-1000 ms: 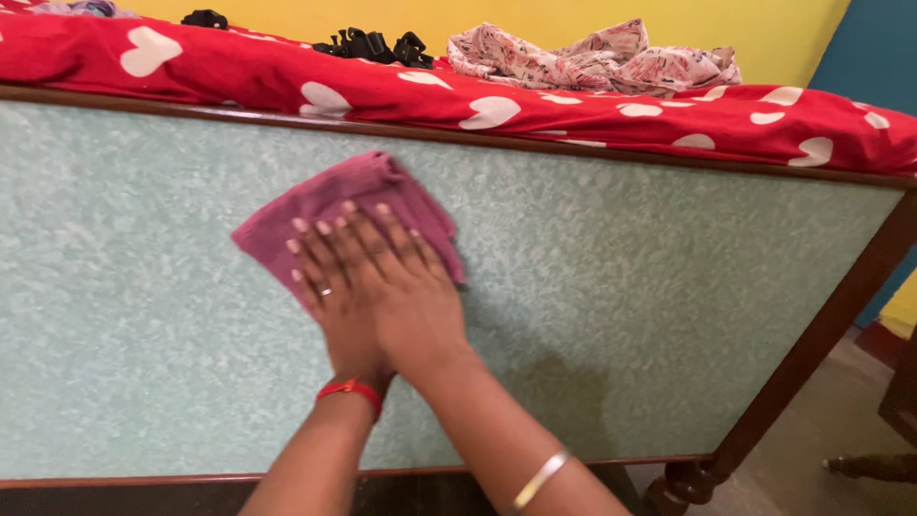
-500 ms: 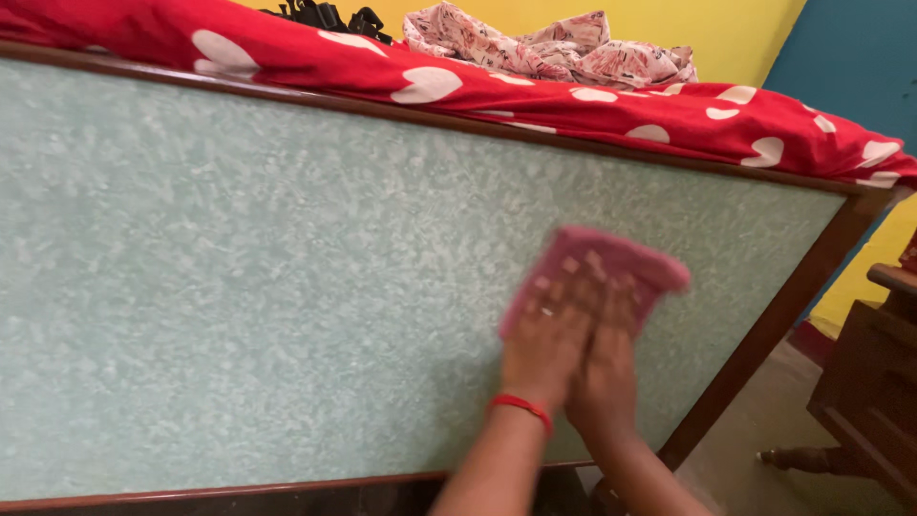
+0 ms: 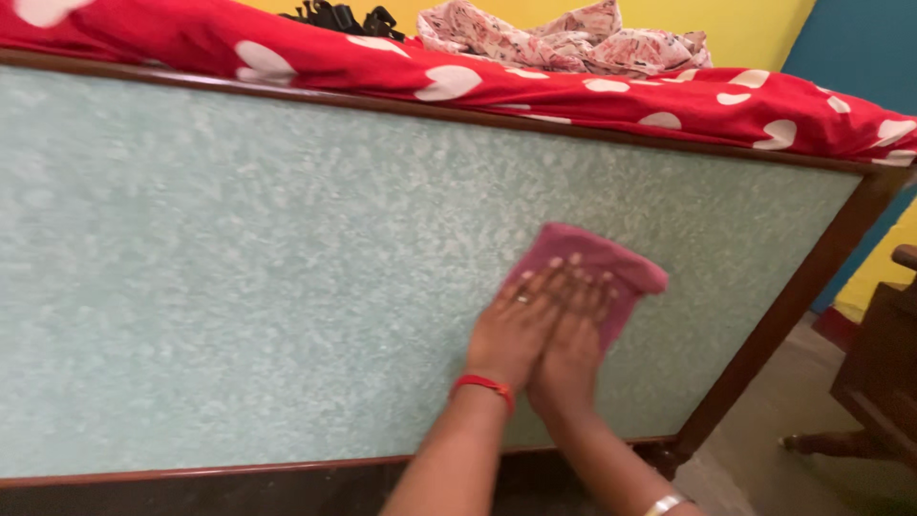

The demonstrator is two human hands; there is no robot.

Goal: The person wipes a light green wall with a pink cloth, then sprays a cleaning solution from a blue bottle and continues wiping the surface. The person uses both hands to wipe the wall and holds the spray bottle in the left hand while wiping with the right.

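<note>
Scene: A person is pressing a folded pink cloth [image 3: 594, 268] flat against the pale green textured panel [image 3: 239, 277] of a wooden-framed bed end.
Left hand [image 3: 516, 330]: lying palm-down on the cloth, fingers together and extended, a ring and a red wrist thread showing; pressing, not gripping.
Right hand [image 3: 571, 349]: lying just beside and partly under the left, fingers flat on the cloth's lower half.
Cloth position: sitting right of the panel's centre, near the dark wooden post [image 3: 793, 306].
Above: a red bedsheet with white hearts [image 3: 573, 91] is hanging over the top rail.
Risk: with no fingers closing on it, the cloth is likely to slip or bunch under uneven pressure; knuckles may be striking the post.
</note>
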